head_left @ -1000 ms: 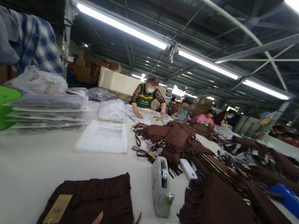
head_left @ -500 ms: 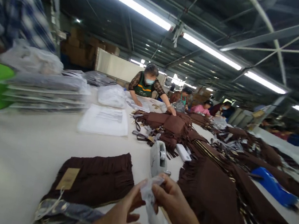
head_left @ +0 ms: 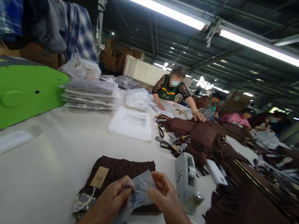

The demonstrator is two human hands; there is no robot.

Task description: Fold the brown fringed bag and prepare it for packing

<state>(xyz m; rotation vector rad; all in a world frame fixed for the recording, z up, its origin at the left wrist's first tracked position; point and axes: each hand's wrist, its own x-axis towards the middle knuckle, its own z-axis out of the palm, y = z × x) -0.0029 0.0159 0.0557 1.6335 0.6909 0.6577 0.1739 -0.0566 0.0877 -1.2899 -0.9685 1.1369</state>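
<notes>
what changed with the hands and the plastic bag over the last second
A second ago only fingertips showed at the bottom edge. Now the left hand and right hand have both come up and pinch the clear plastic bag over the folded brown garment. The garment and the tape dispenser lie as before.

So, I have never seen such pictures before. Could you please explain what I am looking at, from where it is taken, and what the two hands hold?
The picture comes from a camera worn on a person's head, looking forward and down. There is no machine: the left hand and the right hand are that person's own. Together they pinch a small clear plastic bag above a folded brown garment with a paper tag. All lies on a long white table. Beside the hands stands a grey tape dispenser; more brown garments and packed bags lie farther off. Other people work at the far end.
</notes>
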